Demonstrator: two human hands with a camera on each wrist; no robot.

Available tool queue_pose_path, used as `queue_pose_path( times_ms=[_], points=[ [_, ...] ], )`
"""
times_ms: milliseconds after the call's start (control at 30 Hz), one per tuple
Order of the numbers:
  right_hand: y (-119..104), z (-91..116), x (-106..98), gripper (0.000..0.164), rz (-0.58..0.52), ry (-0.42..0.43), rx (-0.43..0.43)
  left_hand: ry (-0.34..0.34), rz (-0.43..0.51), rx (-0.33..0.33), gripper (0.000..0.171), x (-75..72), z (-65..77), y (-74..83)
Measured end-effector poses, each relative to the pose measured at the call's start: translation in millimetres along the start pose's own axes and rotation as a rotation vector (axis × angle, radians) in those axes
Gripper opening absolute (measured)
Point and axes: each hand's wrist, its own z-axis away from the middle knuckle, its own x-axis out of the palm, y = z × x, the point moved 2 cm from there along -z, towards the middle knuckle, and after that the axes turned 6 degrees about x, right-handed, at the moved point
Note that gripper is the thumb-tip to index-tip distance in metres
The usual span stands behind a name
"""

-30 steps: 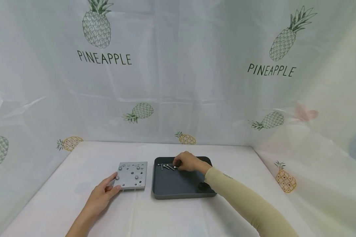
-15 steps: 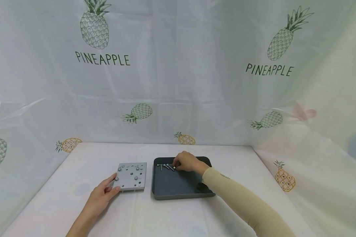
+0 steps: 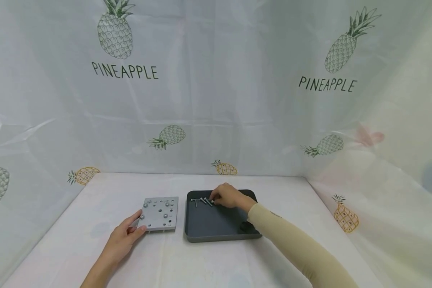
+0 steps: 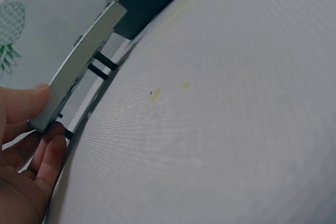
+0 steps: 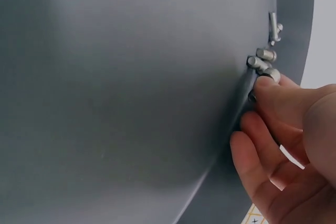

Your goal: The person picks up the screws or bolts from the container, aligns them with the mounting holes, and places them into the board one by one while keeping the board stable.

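Bolts [image 5: 266, 54] just nudged along in the tray [image 3: 219, 224]! Our right hand [image 3: 226, 195] pinches one, pick-up seemingly underway; our left hand [image 3: 119, 239] grips the plate [image 3: 157, 217].

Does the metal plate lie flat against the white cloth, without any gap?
No, in the left wrist view dark pins stick out below the metal plate, and a gap separates it from the cloth.
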Motion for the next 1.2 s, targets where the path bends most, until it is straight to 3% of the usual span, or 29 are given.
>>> queue_pose_path(
  times_ms=[467, 733, 1000, 1200],
  points=[
    [7.0, 4.3, -3.8, 0.008, -0.122, 0.042, 0.006, -0.005, 0.017, -0.016, 0.077, 0.1, -0.2, -1.7],
    [10.6, 4.7, -11.4, 0.019, -0.252, 0.078, 0.006, -0.008, 0.023, -0.023, 0.076, 0.0, -0.4, -1.2],
    [4.1, 1.0, -23.0, 0.02, -0.362, 0.147, 0.009, -0.012, 0.03, -0.021, 0.077, -0.5, -0.8, -0.8],
    [-6.9, -5.9, -25.4, 0.018, -0.481, 0.141, 0.013, -0.014, 0.031, -0.019, 0.078, -1.1, -0.4, -1.2]
  ],
)
